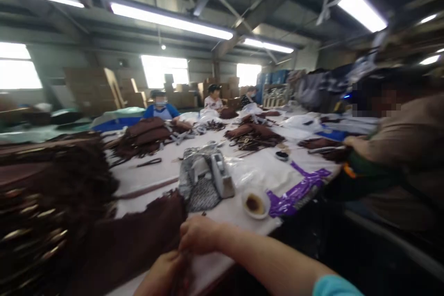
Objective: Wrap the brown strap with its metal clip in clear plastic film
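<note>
My right hand (199,236) is closed in a pinch at the near edge of a dark brown piece of leather or cloth (132,236). Right beside it, nearly touching, my left hand (161,270) is also closed on that piece's edge, partly cut off by the bottom of the view. The piece lies spread to the left over the white-covered table (149,182), its far edge ragged. What the fingertips press on is blurred. Just beyond my hands sit a white dish (258,215) with brown liquid and a grey tape dispenser (224,178) on crinkled silvery wrapping (201,194).
A tall stack of brown pieces (52,180) rises at left. A shiny purple wrapper (294,192) lies right of the dish. More brown heaps (145,136) stand farther back. A co-worker (409,148) is close at right; several people sit across the table.
</note>
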### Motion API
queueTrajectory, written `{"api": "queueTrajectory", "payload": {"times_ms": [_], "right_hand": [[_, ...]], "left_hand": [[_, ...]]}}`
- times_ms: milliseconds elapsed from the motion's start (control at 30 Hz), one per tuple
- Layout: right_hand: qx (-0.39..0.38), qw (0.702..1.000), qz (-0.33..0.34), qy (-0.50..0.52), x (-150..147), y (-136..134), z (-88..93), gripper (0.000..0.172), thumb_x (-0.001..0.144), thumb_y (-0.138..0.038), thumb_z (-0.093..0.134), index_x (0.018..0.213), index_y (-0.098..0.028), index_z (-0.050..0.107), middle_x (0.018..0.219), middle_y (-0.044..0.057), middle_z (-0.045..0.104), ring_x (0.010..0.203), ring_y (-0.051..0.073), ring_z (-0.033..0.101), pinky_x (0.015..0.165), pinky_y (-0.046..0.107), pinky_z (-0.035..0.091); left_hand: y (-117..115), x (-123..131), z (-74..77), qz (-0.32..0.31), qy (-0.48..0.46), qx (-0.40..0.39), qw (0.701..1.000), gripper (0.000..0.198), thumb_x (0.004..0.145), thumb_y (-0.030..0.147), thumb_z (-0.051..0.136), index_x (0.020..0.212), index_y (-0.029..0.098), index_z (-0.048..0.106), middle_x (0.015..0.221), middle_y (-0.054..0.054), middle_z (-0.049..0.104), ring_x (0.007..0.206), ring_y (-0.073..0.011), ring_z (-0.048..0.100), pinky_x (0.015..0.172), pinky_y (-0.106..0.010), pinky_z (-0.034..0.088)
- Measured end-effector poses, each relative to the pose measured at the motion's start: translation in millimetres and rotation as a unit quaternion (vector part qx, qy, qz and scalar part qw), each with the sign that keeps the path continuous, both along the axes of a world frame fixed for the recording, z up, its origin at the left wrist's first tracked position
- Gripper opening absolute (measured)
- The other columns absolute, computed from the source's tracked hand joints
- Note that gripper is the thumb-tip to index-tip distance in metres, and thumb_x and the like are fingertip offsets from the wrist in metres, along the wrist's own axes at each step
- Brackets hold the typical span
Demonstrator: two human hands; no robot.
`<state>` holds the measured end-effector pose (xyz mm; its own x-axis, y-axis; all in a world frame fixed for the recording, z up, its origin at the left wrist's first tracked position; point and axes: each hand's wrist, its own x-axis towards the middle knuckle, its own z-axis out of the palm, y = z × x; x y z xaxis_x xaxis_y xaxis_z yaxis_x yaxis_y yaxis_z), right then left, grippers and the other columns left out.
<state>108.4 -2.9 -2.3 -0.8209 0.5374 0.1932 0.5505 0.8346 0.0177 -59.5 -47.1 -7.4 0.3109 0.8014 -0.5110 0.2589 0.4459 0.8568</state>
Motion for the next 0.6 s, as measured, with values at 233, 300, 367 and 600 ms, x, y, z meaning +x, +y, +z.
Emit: {"api": "queueTrajectory", "payload": {"times_ms": [233, 300, 367, 600], "right_hand": [[-0.03, 0.991, 0.016, 0.126, -8, -10, -19.0, 0.012, 0.079, -0.018, 0.061, 0.082, -0.021, 0.072, 0.084, 0.004, 0.066, 0.076, 0.016, 0.054, 0.074, 0.029, 0.041], [-0.028, 0.988, 0.012, 0.149, -6, -15, -18.9, 0.01, 0.08, -0.02, 0.06, 0.081, -0.019, 0.07, 0.084, 0.005, 0.065, 0.076, 0.016, 0.053, 0.076, 0.029, 0.041], [-0.018, 0.986, 0.007, 0.163, -7, -18, -21.1, 0.009, 0.082, -0.021, 0.06, 0.08, -0.018, 0.069, 0.083, 0.005, 0.064, 0.076, 0.016, 0.052, 0.076, 0.03, 0.041], [-0.011, 0.988, -0.029, 0.154, -1, -30, -25.4, 0.017, 0.091, -0.024, 0.052, 0.093, -0.02, 0.068, 0.09, 0.006, 0.066, 0.085, 0.02, 0.054, 0.079, 0.035, 0.041]], "left_hand": [[-5, -19, -3.5, 0.072, -0.229, -0.211, 0.947, 0.01, 0.077, 0.02, 0.061, 0.077, 0.011, 0.06, 0.06, 0.003, 0.048, 0.038, -0.0007, 0.032, 0.033, -0.011, 0.017], [-4, -19, -1.0, 0.075, -0.257, -0.247, 0.931, 0.015, 0.082, 0.024, 0.055, 0.08, 0.009, 0.059, 0.061, 0.004, 0.045, 0.039, -0.0003, 0.031, 0.034, -0.01, 0.017], [-4, -20, -0.5, 0.076, -0.262, -0.258, 0.927, 0.022, 0.086, 0.028, 0.049, 0.08, 0.009, 0.059, 0.06, 0.004, 0.043, 0.039, -0.0002, 0.03, 0.034, -0.01, 0.018], [0, -9, -4.4, 0.104, -0.195, -0.223, 0.95, 0.017, 0.083, 0.02, 0.054, 0.069, 0.011, 0.057, 0.054, 0.005, 0.044, 0.035, -0.0002, 0.027, 0.032, -0.011, 0.014]]}}
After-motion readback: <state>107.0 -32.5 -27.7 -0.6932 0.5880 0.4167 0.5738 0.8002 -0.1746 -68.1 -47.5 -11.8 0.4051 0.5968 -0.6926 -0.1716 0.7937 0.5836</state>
